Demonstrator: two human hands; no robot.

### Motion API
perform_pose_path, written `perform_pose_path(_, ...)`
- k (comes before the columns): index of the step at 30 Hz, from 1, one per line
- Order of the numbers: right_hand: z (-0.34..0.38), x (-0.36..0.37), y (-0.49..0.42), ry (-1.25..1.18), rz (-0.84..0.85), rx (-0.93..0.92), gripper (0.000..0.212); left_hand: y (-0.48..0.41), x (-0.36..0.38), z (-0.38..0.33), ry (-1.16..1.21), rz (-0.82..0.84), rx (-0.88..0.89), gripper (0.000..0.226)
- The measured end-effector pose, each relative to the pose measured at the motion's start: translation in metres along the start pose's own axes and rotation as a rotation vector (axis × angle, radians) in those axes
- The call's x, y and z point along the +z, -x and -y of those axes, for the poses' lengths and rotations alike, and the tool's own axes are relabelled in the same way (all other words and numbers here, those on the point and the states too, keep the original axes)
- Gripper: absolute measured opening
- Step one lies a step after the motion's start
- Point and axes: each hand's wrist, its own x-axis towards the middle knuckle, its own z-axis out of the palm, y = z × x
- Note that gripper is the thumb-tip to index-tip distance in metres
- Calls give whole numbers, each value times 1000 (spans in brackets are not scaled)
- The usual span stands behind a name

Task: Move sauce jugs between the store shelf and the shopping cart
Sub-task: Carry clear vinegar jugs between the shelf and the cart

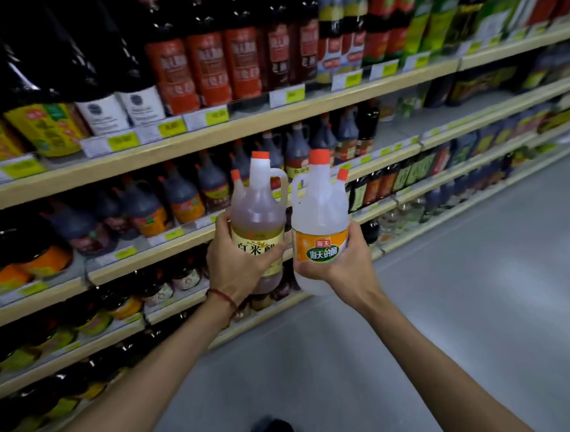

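Two jugs, amber jug gripped by left hand, clear jug by right hand

amber jug, clear jug, orange caps

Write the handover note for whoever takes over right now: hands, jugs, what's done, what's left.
Left hand: grips the amber jug around its yellow label, upright.
Right hand: grips the clear jug at its orange and green label, upright.
Both jugs are held side by side in the air in front of the shelves, caps on. I cannot tell whether they touch.
Done: both jugs are in hand, on neither shelf nor cart.
Left: set them down at their destination. The cart is not in view, so I cannot tell which way they are heading.
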Motion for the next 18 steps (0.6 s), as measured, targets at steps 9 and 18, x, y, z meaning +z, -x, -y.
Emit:
perform_pose_path(9, -32, -95, -131, 44, -172, 66, 88, -100, 162, -21, 33, 146, 83, 92)
perform_pose_path(18, -58, -187, -238, 14, -286, 78, 95, -175, 297, -47, -16, 231, 117, 100)
